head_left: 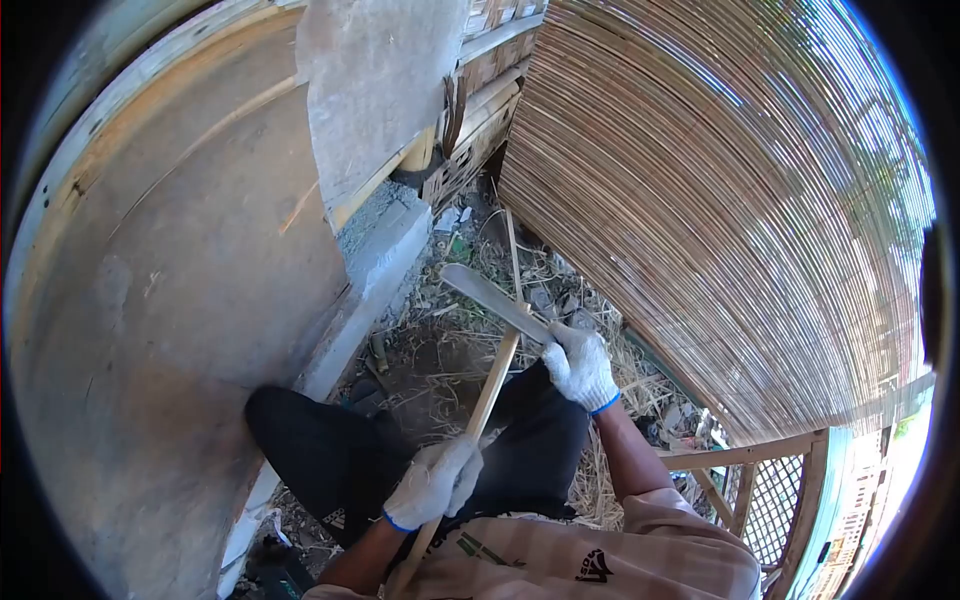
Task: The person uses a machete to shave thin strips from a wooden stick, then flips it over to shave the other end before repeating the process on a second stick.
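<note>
My left hand (435, 485), in a white knit glove with a blue cuff, is closed round a long pale bamboo strip (497, 376). The strip slants from beside my torso, up between my knees and away from me. My right hand (582, 368), in a matching glove, grips a machete (486, 295) whose handle is hidden in the fist. Its broad grey blade points up and left, crossing the far part of the strip. Beyond the blade a thinner pale length (514, 250) runs on toward the wall corner.
A large worn wooden panel (200, 290) stands on my left, beside a concrete ledge (385, 260). On the right rises a bamboo-slat screen (690, 200). Dry straw and shavings (445, 370) litter the ground. A lattice wooden frame (772, 495) stands at lower right.
</note>
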### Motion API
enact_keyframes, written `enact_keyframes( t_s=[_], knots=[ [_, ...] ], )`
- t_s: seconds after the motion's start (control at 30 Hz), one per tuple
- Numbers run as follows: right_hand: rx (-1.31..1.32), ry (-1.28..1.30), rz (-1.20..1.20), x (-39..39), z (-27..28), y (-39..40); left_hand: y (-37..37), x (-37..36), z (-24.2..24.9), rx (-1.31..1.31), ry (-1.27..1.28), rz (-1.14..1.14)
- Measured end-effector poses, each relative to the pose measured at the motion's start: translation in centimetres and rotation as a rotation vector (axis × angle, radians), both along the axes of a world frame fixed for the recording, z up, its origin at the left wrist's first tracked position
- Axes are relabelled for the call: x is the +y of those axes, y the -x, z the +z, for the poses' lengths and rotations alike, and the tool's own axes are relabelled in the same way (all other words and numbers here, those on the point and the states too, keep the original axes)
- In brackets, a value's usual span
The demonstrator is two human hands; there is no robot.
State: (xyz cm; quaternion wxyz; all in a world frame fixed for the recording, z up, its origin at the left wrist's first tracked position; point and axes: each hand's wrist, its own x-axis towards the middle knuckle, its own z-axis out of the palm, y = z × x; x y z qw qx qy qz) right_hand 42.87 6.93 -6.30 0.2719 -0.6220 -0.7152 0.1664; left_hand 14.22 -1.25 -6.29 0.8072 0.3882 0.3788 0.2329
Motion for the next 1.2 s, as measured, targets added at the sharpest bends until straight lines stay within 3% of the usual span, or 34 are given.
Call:
enact_keyframes(
  t_s=[0.17,0.3,0.4,0.5,0.63,0.77,0.83,0.9,1.03,1.1,1.17,1.2],
  knots=[
    [-0.176,0.007,0.179,0.2,1.0,0.3,-0.3,0.4,-0.1,-0.048,0.113,0.031],
    [0.140,0.099,-0.251,2.4,1.7,-0.1,-0.2,0.6,-0.1,-0.047,-0.020,0.035],
    [0.071,-0.075,0.028,0.6,-0.2,-1.3,-0.4,0.4,-0.1,-0.162,0.134,0.023],
    [-0.098,-0.028,0.265,-0.6,-0.5,-0.4,-0.6,0.4,-0.2,-0.266,0.197,-0.003],
    [-0.016,-0.005,0.140,0.2,-2.2,-0.2,-0.5,0.1,-1.4,-0.350,0.262,0.034],
    [-0.107,-0.103,0.105,0.8,-2.1,-0.4,-0.2,0.5,-1.2,-0.377,0.290,0.040],
    [0.121,-0.144,-0.106,2.5,-2.2,-1.1,-0.1,0.7,-0.5,-0.407,0.305,0.034],
    [0.159,-0.171,-0.335,3.7,-1.5,-2.1,-0.1,0.4,0.7,-0.376,0.251,0.004],
    [0.183,-0.123,0.040,1.6,0.3,-2.3,-0.5,0.3,-0.2,-0.473,0.303,0.011],
    [0.052,-0.162,0.252,1.0,-0.1,-0.9,-0.8,0.1,-0.2,-0.495,0.328,-0.023],
    [-0.067,-0.160,0.301,0.9,-0.7,-0.4,-0.8,-0.1,-0.1,-0.501,0.365,0.003],
    [-0.006,-0.139,0.245,1.4,-1.1,-0.5,-0.8,0.0,0.1,-0.528,0.388,0.004]
  ],
)
